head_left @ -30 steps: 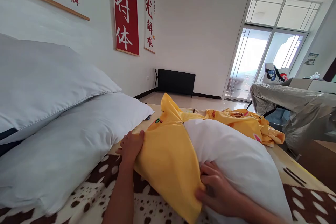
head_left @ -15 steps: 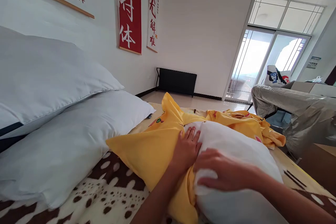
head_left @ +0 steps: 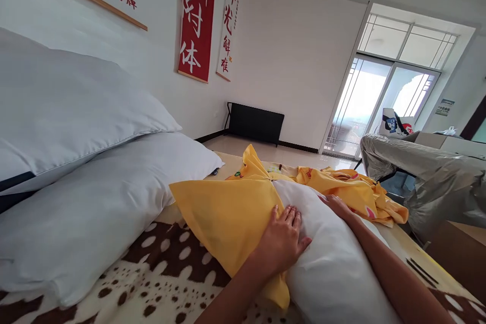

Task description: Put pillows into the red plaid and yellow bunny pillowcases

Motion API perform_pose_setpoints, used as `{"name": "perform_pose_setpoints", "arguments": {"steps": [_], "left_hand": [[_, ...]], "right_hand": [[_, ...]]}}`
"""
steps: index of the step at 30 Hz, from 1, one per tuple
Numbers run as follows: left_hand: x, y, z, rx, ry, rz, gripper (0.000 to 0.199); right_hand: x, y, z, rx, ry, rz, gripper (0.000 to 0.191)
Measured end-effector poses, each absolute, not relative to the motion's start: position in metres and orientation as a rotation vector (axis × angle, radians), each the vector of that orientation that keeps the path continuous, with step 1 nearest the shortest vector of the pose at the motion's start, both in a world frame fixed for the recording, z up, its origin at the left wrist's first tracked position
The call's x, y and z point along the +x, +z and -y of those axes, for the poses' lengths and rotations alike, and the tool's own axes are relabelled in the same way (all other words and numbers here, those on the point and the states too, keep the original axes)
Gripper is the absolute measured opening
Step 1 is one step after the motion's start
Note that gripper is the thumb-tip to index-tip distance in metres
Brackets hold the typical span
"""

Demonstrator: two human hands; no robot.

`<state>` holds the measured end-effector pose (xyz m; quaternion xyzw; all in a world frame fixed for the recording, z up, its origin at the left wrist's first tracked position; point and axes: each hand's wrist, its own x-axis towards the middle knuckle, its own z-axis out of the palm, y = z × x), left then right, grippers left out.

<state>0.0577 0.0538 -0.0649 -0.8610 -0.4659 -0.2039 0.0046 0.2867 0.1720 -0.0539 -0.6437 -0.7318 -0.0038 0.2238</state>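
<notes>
A white pillow (head_left: 326,258) lies partly inside a yellow pillowcase (head_left: 228,212), its bare right part bulging out of the case's opening. My left hand (head_left: 285,235) rests with fingers spread where the case's edge meets the pillow, thumb on the white fabric. On the pillow's far right side is my right hand (head_left: 336,205); its fingers stretch out against the white surface and are partly hidden by the pillow's bulge. One yellow corner stands up at the back of the case.
Two white pillows are stacked at left, the lower one (head_left: 114,202) beneath the upper (head_left: 76,101). Crumpled yellow cloth (head_left: 353,192) lies behind my right hand. A brown-and-cream patterned blanket (head_left: 159,283) covers the bed. A cardboard box (head_left: 459,253) and plastic-covered furniture (head_left: 417,162) stand at right.
My right hand has moved away and to the right, from the near pillow top to its far side. The left hand has shifted slightly right and nearer. The pillow now bulges into a ridge.
</notes>
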Motion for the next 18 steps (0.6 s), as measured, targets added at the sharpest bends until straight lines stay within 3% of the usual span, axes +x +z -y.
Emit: {"name": "perform_pose_setpoints", "arguments": {"steps": [5,11,15,18], "left_hand": [[0.051,-0.057,-0.041,-2.740,-0.567,1.527,0.077],[0.062,-0.062,-0.027,-2.505,-0.694,1.473,0.087],[0.068,-0.061,-0.039,-2.437,-0.977,1.314,0.076],[0.063,-0.063,-0.060,-2.720,-1.422,1.337,0.054]], "right_hand": [[0.279,-0.007,-0.159,-1.684,-0.051,1.920,0.038],[0.255,0.065,-0.053,-1.386,-0.340,1.758,0.045],[0.235,0.070,0.015,-1.068,-0.906,1.610,0.045],[0.216,0.047,0.039,-0.880,-1.057,1.872,0.034]]}}
